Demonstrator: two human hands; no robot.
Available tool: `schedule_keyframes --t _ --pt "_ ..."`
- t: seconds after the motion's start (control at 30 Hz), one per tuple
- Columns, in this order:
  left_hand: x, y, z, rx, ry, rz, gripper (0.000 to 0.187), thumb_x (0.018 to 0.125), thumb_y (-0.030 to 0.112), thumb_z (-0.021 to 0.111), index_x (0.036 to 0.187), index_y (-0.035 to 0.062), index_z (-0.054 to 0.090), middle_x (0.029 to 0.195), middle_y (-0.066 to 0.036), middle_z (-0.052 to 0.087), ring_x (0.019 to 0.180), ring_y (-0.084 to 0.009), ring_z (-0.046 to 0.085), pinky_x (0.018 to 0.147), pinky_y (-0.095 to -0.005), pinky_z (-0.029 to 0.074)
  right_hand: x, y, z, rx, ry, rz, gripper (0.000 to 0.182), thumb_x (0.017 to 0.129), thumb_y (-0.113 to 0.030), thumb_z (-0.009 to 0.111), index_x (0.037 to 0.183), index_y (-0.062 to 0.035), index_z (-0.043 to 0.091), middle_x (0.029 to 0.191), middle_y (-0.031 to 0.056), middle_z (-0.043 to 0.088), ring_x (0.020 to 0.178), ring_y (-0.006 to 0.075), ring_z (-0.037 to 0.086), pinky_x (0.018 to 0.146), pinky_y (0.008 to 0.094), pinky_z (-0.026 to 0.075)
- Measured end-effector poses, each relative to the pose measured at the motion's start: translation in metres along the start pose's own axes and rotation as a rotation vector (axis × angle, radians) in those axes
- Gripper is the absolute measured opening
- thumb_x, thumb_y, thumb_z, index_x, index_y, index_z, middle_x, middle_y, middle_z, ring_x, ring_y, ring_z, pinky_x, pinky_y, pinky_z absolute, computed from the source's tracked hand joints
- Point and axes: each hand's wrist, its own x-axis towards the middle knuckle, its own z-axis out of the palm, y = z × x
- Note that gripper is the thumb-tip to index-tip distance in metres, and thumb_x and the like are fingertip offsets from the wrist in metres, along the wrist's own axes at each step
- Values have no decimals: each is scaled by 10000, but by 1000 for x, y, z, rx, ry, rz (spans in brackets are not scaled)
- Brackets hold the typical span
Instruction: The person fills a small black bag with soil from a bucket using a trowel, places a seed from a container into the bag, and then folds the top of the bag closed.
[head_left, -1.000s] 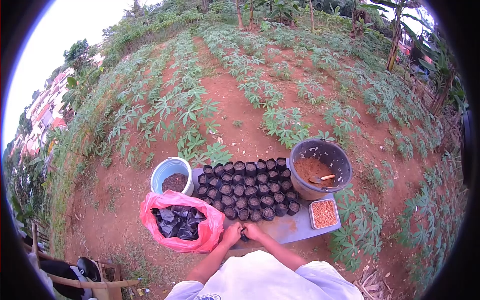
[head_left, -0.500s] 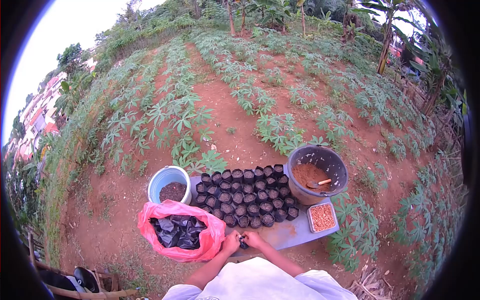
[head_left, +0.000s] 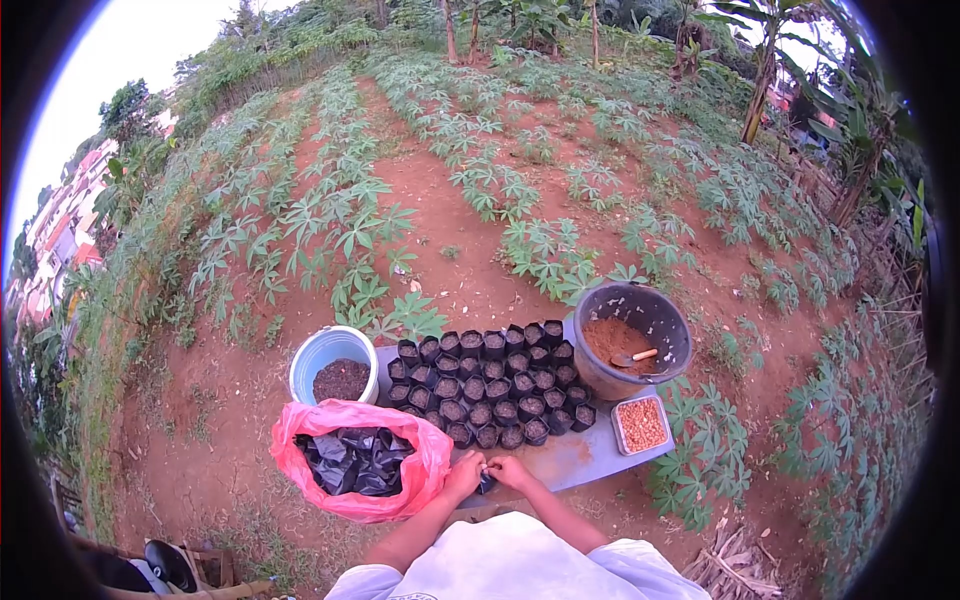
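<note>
My left hand (head_left: 466, 474) and my right hand (head_left: 508, 470) are close together at the near edge of the grey board (head_left: 570, 462). Between them is a small black plastic bag (head_left: 485, 484), pinched by the fingers of both. Just beyond my hands stand rows of black bags filled with soil (head_left: 496, 388), packed side by side. To the left of my hands, a pink plastic bag (head_left: 437, 452) lies open with loose black bags (head_left: 357, 462) inside.
A pale blue bucket (head_left: 303, 368) with dark soil stands at the left. On the right are a dark bucket (head_left: 672, 345) of reddish soil with a trowel (head_left: 634, 357) and a clear box of orange-yellow grains (head_left: 641, 424). Leafy plants (head_left: 702, 450) grow around the board.
The view has shifted slightly. My hands remain together at the small black bag, with the fingers in a slightly different position and more of the bag showing below them.
</note>
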Motion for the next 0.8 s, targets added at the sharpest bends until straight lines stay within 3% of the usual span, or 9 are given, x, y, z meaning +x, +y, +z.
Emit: schedule_keyframes --t 0.17,0.23,0.43,0.47,0.53,0.6,0.67,0.7,0.8 --pt "-2 -2 1 -16 -27 -2 99 850 43 572 939 16 537 961 -192 554 957 -401 567 807 -463 459 1 -8 -1 -35 11 50 194 822 -185 684 948 -40 665 779 106 679 702 202 645 676 347 506" --pt "-11 -3 12 -26 96 -97 238 818 120 651 977 3 517 1015 -204 552 980 -390 575 829 -456 467 2 -5 2 -9 40 70 200 823 -199 678 936 -39 642 769 117 672 708 236 649 672 378 497" --pt "-23 4 15 69 112 -377 476 746 318 766 988 -2 509 1027 -207 564 986 -364 591 827 -449 473 0 -11 -4 -1 0 141 199 812 -181 694 905 -20 622 766 119 673 708 229 651 673 371 502" --pt "-21 9 10 59 122 -392 476 746 318 766 988 -2 509 1027 -207 564 986 -364 591 827 -449 473 0 -9 -2 -11 -18 140 199 812 -181 694 905 -20 622 766 119 673 708 229 651 673 371 502" --pt "-18 19 7 112 -58 -522 504 728 339 789 984 2 515 983 -198 578 947 -358 605 818 -443 476 1 -4 -2 -6 58 78 172 816 -151 713 884 -26 617 746 95 669 660 179 631 639 339 505" --pt "-21 14 14 64 -43 -550 469 715 337 804 924 7 544 924 -190 600 915 -358 610 808 -438 475 -1 -2 -4 48 20 70 178 820 -147 709 881 -24 597 716 91 649 634 168 608 609 340 490" --pt "-24 -3 25 77 11 -433 416 722 325 802 843 5 565 900 -196 617 914 -362 605 802 -438 471 -1 3 -5 4 1 57 190 821 -143 707 873 -20 571 688 86 626 618 161 590 594 338 480" --pt "-25 -4 28 71 36 -424 354 742 293 790 794 9 585 880 -200 630 907 -364 602 799 -441 467 -3 5 -8 12 -27 88 212 824 -191 692 851 -30 558 723 120 644 667 234 629 639 374 485" --pt "-24 -6 32 0 8 -450 300 747 261 787 782 19 612 875 -197 632 899 -349 606 799 -441 467 -8 8 -17 3 -48 38 213 829 -194 688 857 -31 553 709 119 635 652 233 620 634 372 482"
